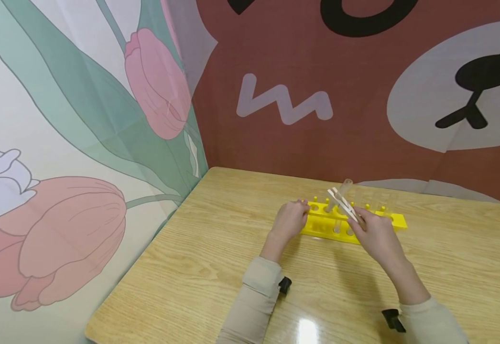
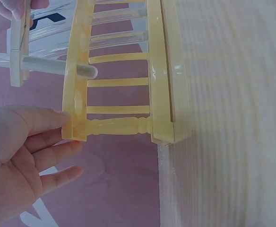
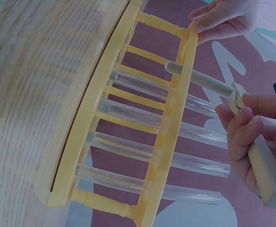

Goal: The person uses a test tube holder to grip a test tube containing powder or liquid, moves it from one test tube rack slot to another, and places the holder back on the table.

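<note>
A yellow test tube rack (image 1: 398,220) stands on the wooden table. At its left end my left hand (image 1: 288,220) pinches the upper plate between thumb and finger, as the left wrist view shows close up. My right hand (image 1: 379,236) grips a wooden test tube holder (image 3: 268,172). Clamped in its jaws is a test tube (image 3: 204,81), tilted in the head view. The tube's rounded bottom pokes through a hole in the upper plate and hangs above the base. Several clear test tubes (image 3: 128,146) stand in the rack's other holes.
The table (image 1: 181,258) meets a brown printed backdrop (image 1: 276,148) just behind the rack. On the left hangs a tulip-patterned sheet (image 1: 78,229). Black straps (image 1: 393,320) show at both sleeve cuffs.
</note>
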Available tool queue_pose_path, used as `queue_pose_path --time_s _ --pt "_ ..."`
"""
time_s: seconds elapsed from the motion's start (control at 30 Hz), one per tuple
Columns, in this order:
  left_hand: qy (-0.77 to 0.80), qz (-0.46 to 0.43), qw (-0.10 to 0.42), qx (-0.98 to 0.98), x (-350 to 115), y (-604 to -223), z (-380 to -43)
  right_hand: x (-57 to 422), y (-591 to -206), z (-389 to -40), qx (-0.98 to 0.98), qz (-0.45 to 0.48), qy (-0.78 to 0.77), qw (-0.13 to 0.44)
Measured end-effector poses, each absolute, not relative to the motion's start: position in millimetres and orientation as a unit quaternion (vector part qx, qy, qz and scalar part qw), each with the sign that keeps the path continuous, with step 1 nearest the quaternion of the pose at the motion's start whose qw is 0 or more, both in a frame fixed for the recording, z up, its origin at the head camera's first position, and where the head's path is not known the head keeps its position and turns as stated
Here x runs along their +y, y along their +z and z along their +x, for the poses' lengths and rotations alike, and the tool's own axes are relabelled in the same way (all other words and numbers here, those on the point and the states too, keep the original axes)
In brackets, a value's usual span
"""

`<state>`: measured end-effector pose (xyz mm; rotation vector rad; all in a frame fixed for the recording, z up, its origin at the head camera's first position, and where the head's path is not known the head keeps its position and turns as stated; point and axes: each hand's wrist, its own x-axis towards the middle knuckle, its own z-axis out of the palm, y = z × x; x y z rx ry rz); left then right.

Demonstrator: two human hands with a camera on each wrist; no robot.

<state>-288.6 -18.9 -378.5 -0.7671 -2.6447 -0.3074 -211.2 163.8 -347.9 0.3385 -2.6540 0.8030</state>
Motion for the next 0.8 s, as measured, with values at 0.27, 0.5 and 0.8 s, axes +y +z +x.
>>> queue_pose_path --time_s 0.27,0.5,0.8 --pt "-0.106 -0.271 0.186 -0.938 -18.5 -378.5 -289.0 164.6 -348.4 -211.4 -0.933 0.123 0.285 0.183" --pt "-0.108 -0.273 0.188 -0.937 -18.7 -378.8 -289.2 164.7 -346.8 -210.3 -0.933 0.123 0.284 0.182" --pt "-0.113 -0.275 0.191 -0.935 -19.2 -377.6 -288.1 164.6 -344.5 -209.2 -0.933 0.122 0.287 0.181"
